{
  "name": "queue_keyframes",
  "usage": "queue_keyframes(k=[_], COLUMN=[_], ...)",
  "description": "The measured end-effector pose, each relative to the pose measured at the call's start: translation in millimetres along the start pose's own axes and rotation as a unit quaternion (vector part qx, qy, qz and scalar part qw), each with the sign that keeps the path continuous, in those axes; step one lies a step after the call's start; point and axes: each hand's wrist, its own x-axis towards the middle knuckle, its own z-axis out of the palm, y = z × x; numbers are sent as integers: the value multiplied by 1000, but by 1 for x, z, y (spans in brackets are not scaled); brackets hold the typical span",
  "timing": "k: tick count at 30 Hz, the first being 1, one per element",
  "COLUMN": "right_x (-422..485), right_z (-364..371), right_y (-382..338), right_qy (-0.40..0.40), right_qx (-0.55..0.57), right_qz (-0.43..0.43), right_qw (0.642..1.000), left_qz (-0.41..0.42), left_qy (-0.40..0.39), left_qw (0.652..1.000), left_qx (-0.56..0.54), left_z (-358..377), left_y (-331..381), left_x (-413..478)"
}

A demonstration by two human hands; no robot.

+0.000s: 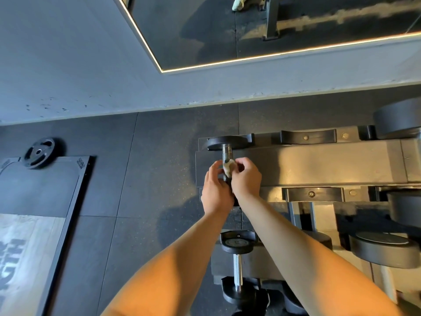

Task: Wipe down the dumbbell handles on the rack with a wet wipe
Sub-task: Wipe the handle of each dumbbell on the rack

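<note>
A black dumbbell lies on the rack's (319,165) upper shelf at its left end, its far head (224,142) pointing at the wall and its dark knurled handle (227,153) running toward me. A crumpled white wet wipe (228,167) is wrapped on the handle's middle. My right hand (246,176) pinches the wipe against the handle from the right. My left hand (215,190) curls round the handle from the left, just below the wipe. The dumbbell's near head is hidden under my hands.
A smaller dumbbell with a chrome handle (238,270) sits on the lower shelf under my forearms. Larger dumbbell heads (385,249) fill the rack's right side. A weight plate (38,152) lies on the floor at left beside a lifting platform (41,192). A mirror (273,28) hangs on the wall.
</note>
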Motion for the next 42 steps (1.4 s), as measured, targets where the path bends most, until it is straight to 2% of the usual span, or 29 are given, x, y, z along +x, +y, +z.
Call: queue_keyframes(k=[4, 7, 8, 11, 15, 19, 21, 24, 27, 30, 36, 41, 42], right_x=[20, 32, 33, 32, 20, 14, 20, 30, 28, 18, 1, -6, -5], right_z=[5, 4, 3, 0, -10, -14, -14, -13, -15, -17, -19, -29, -30], right_y=[-20, -36, -38, -32, -16, -11, -17, -29, -30, -24, -11, 4, 6], right_qy=[32, 27, 9, -70, -163, -175, -157, -159, -176, -191, -208, -252, -232], right_qx=[122, 262, 277, 209, 198, 145, 180, 292, 181, 91, -65, -197, -219], right_qz=[107, 211, 228, 240, 268, 251, 251, 269, 209, 173, 154, 134, 124], right_qw=[986, 941, 933, 945, 929, 941, 938, 904, 945, 962, 964, 938, 940], left_qz=[12, 23, 21, 15, 8, 16, 19, 14, 15, 20, 19, 25, 23], left_qy=[-8, -15, -16, -17, -16, -15, -16, -14, -10, -7, -7, -9, -10], left_qw=[1000, 1000, 1000, 1000, 1000, 1000, 1000, 1000, 1000, 1000, 1000, 999, 999], left_qx=[10, 14, 11, 1, -8, -4, -9, 0, -1, 3, 16, 30, 30], left_z=[-2, -4, -4, -5, -6, -6, -5, -4, -3, -2, -4, -4, -4], left_y=[-1, -4, -5, -9, -10, -7, -8, -11, -11, -11, -8, -8, -8], left_x=[2, 5, 6, 9, 9, 8, 9, 10, 9, 9, 7, 6, 7])
